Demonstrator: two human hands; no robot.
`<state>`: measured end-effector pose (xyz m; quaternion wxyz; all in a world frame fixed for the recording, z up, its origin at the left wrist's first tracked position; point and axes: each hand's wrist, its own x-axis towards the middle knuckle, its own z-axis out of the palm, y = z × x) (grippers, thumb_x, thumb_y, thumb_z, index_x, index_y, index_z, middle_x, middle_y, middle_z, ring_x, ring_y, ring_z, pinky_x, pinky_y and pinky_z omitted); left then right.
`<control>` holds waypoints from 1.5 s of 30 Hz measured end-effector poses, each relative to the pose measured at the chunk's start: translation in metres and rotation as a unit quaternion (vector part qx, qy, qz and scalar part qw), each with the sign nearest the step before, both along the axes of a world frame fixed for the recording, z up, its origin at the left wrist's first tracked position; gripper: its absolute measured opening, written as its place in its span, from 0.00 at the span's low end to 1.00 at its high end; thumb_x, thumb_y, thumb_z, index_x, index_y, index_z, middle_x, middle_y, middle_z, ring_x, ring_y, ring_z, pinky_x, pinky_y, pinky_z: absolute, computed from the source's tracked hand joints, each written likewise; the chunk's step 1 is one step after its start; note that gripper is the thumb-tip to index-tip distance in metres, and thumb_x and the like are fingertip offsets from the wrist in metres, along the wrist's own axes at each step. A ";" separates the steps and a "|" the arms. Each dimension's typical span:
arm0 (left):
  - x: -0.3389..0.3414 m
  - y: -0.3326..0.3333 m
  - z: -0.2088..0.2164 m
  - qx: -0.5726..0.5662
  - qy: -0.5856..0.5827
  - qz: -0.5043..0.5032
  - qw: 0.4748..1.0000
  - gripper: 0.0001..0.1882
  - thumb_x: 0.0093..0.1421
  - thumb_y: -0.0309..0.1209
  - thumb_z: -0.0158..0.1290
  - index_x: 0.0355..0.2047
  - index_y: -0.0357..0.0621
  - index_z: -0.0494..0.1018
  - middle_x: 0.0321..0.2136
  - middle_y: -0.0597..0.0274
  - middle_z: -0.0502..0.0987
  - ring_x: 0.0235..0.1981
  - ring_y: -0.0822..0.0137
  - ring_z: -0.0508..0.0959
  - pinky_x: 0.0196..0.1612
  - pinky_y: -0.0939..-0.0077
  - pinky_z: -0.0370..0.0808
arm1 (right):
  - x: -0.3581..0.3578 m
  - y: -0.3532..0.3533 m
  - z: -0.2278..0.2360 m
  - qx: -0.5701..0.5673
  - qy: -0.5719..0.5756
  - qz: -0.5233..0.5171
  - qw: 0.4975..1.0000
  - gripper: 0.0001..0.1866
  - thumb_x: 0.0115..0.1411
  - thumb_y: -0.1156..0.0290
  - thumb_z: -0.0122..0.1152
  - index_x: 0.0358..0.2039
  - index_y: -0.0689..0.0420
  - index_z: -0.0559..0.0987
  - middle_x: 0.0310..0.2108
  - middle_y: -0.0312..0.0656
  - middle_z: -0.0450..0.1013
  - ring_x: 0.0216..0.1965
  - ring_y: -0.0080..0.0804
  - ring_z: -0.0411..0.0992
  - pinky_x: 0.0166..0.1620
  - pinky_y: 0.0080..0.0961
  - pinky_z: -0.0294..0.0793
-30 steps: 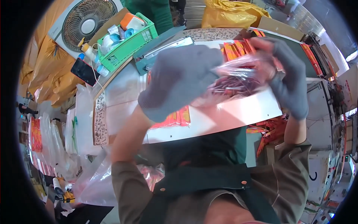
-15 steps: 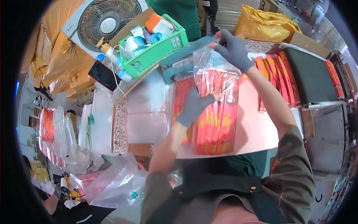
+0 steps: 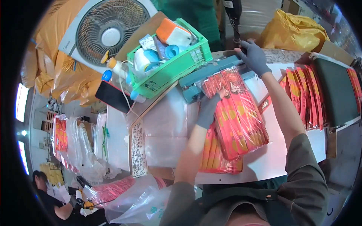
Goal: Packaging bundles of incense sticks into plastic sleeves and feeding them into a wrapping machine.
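My left grey-gloved hand (image 3: 209,111) touches plastic-wrapped red-gold packets (image 3: 241,120) | my right grey-gloved hand (image 3: 255,59) half-curled by long blue-grey device (image 3: 198,78) | grips unclear

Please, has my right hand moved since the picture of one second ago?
Yes, to the left: judged against the green crate, your right hand is now clearly nearer to it.

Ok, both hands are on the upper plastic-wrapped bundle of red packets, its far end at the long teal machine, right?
Not quite: only the left hand is on that bundle. The head view shows the right hand off it, up by the right end of the long teal machine. The rest is right.
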<state>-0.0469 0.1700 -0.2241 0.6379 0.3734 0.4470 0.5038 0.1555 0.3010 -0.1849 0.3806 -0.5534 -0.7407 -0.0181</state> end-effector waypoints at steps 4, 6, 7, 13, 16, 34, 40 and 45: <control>0.001 0.003 0.000 -0.004 0.000 -0.006 1.000 0.12 0.53 0.31 0.55 0.36 0.38 0.73 0.33 0.63 0.77 0.37 0.73 0.74 0.43 0.77 0.69 | -0.001 -0.002 0.005 -0.018 0.006 0.009 1.000 0.15 0.55 0.56 0.53 0.33 0.55 0.72 0.29 0.49 0.68 0.32 0.48 0.69 0.33 0.39 0.69; 0.003 0.001 -0.002 0.042 0.004 0.011 0.999 0.13 0.55 0.33 0.53 0.37 0.38 0.73 0.33 0.63 0.76 0.37 0.73 0.74 0.44 0.77 0.68 | -0.003 0.000 0.005 -0.028 -0.002 -0.001 1.000 0.15 0.55 0.56 0.52 0.33 0.54 0.72 0.29 0.48 0.68 0.33 0.48 0.69 0.33 0.40 0.69; 0.002 0.004 -0.006 0.043 0.004 -0.004 0.999 0.13 0.55 0.33 0.53 0.37 0.38 0.73 0.33 0.63 0.76 0.37 0.73 0.74 0.44 0.77 0.68 | -0.002 0.001 0.006 -0.038 -0.013 -0.003 0.999 0.15 0.55 0.55 0.52 0.34 0.54 0.71 0.30 0.48 0.68 0.33 0.48 0.70 0.34 0.40 0.69; -0.012 0.009 0.005 -0.128 -0.027 -0.088 0.988 0.24 0.53 0.41 0.55 0.44 0.37 0.68 0.41 0.58 0.72 0.43 0.71 0.69 0.46 0.73 0.66 | 0.016 -0.020 0.004 -0.053 -0.014 -0.006 0.998 0.27 0.55 0.47 0.49 0.50 0.48 0.64 0.33 0.55 0.67 0.34 0.55 0.69 0.37 0.44 0.69; -0.075 0.028 -0.032 0.205 0.452 0.002 0.868 0.30 0.49 0.41 0.58 0.48 0.36 0.64 0.43 0.54 0.69 0.44 0.66 0.69 0.46 0.69 0.66 | 0.030 -0.067 0.013 -0.057 -0.013 0.046 0.997 0.34 0.53 0.46 0.50 0.56 0.50 0.58 0.37 0.57 0.66 0.38 0.55 0.67 0.40 0.43 0.68; 0.220 0.052 -0.097 0.092 -0.075 -0.392 0.912 0.26 0.60 0.44 0.43 0.55 0.44 0.58 0.46 0.57 0.68 0.45 0.69 0.70 0.47 0.73 0.69 | 0.227 -0.190 -0.027 -0.265 0.087 -0.224 0.934 0.53 0.44 0.34 0.53 0.56 0.68 0.55 0.42 0.62 0.69 0.41 0.55 0.70 0.45 0.38 0.68; 0.221 -0.144 0.045 -0.110 0.055 -0.205 0.971 0.35 0.53 0.43 0.54 0.55 0.33 0.58 0.50 0.53 0.66 0.48 0.64 0.69 0.49 0.72 0.69 | 0.173 -0.307 -0.033 -0.352 0.330 -0.126 0.867 0.56 0.46 0.33 0.50 0.61 0.63 0.44 0.50 0.63 0.62 0.51 0.53 0.64 0.54 0.35 0.61; 0.107 -0.235 -0.042 -0.048 0.006 -0.263 0.964 0.30 0.52 0.33 0.56 0.54 0.37 0.59 0.45 0.57 0.70 0.44 0.64 0.72 0.44 0.71 0.71 | 0.135 -0.430 -0.019 -0.470 0.306 0.077 0.824 0.51 0.51 0.41 0.53 0.61 0.65 0.42 0.55 0.65 0.55 0.58 0.52 0.56 0.59 0.36 0.53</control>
